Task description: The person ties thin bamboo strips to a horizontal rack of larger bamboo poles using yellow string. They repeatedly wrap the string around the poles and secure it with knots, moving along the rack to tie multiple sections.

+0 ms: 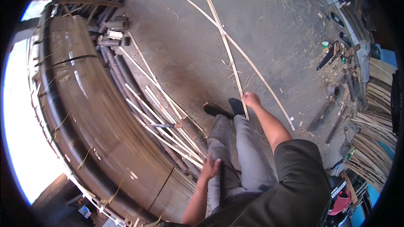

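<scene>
- Big bundled stack of flat bamboo slats (92, 117) filled the left side, bound with several thin ties; one stack, slats too many to count.
- Concrete floor (261, 29) carried two long bamboo strips crossing each other. The gripped strip (229, 54) ran from the right hand away to the top edge; the second strip (248, 61) lay loose beside it.
- Loose pale splits (164, 113) lay in a fan between the stack and the person's legs, roughly ten, overlap made an exact count impossible.
- Right hand (251, 99) was closed around the near end of the gripped strip, just by the right shoe.
- Left hand (209, 167) was open, fingers spread, holding nothing, hovering over the near ends of the splits.
- My read: best to keep the grip firm and low, and pull along the strip's own line so it doesn't snag the second strip at the crossing.
- One knife-like tool (166, 125) lay on the splits.
</scene>
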`<state>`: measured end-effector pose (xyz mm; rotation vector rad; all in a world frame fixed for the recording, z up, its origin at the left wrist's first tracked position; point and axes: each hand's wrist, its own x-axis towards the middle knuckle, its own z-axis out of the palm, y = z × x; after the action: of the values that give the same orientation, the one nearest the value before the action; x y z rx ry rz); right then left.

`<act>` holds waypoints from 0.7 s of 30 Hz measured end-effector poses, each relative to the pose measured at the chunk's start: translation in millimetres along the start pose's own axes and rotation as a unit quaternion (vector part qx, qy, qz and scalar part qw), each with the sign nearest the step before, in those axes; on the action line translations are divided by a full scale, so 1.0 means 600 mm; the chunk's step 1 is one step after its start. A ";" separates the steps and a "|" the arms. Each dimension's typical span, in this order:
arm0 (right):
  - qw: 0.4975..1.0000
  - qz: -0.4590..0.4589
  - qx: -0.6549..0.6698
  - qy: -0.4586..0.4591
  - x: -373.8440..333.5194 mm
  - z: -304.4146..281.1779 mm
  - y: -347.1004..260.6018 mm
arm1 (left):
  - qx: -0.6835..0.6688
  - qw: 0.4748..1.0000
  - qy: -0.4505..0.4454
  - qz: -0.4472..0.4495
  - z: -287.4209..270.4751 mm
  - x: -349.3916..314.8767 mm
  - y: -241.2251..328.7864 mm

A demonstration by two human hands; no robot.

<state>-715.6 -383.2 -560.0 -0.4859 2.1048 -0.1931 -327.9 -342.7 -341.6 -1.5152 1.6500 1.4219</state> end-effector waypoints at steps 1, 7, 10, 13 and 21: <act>1.000 0.012 -0.001 0.003 0.050 0.012 0.001 | 0.035 0.999 0.023 -0.027 0.022 0.035 0.013; 0.996 0.027 -0.004 0.080 0.377 0.196 0.044 | 0.181 0.966 0.114 -0.146 -0.035 0.159 0.165; 0.993 0.047 -0.008 0.104 0.463 0.273 0.084 | 0.189 0.964 0.104 -0.155 -0.068 0.182 0.152; 0.986 0.046 -0.076 0.143 0.480 0.289 0.107 | 0.199 0.961 0.094 -0.166 -0.087 0.201 0.145; 0.981 -0.024 -0.097 0.165 0.304 0.157 0.027 | 0.124 0.973 0.102 -0.165 -0.090 0.156 0.133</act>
<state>-729.6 -439.0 -757.8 -0.6570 2.4510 -0.1013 -410.9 -442.8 -375.7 -1.7332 1.5303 0.8766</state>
